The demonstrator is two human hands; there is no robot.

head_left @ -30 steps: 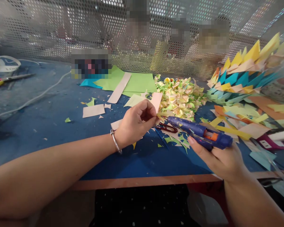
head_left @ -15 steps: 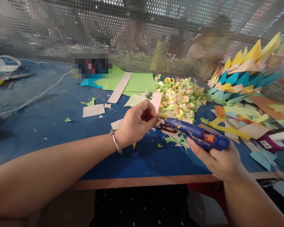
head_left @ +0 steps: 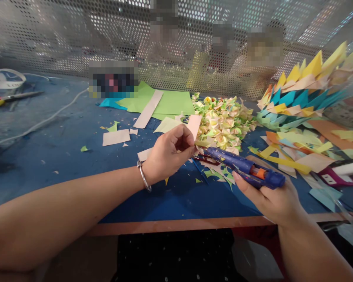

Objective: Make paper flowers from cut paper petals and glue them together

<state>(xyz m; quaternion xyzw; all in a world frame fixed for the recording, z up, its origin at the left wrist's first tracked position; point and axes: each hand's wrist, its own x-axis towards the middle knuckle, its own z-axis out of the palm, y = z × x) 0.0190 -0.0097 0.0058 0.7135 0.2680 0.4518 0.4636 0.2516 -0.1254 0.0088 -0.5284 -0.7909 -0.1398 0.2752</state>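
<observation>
Between the thumb and fingers of my left hand (head_left: 171, 154) is a small yellowish piece of paper (head_left: 202, 143), mostly covered by the fingertips. My right hand (head_left: 279, 201) is wrapped round a blue glue gun (head_left: 233, 162) flecked with bits of paper. The gun points left, and its nozzle is at the small piece, close to my left fingertips; whether it touches cannot be made out. A dark red tool handle (head_left: 207, 159) lies under the gun. Just beyond is a heap of small folded paper pieces (head_left: 223, 121) in cream, yellow and green.
Green paper sheets (head_left: 172, 102) and a pale pink strip (head_left: 149, 109) lie at the back. On the right stand a layered paper-point model (head_left: 302, 94) and several loose strips (head_left: 300, 154). Scissors (head_left: 14, 97) and a white cable (head_left: 44, 121) are left. A perforated metal screen (head_left: 76, 43) closes the back.
</observation>
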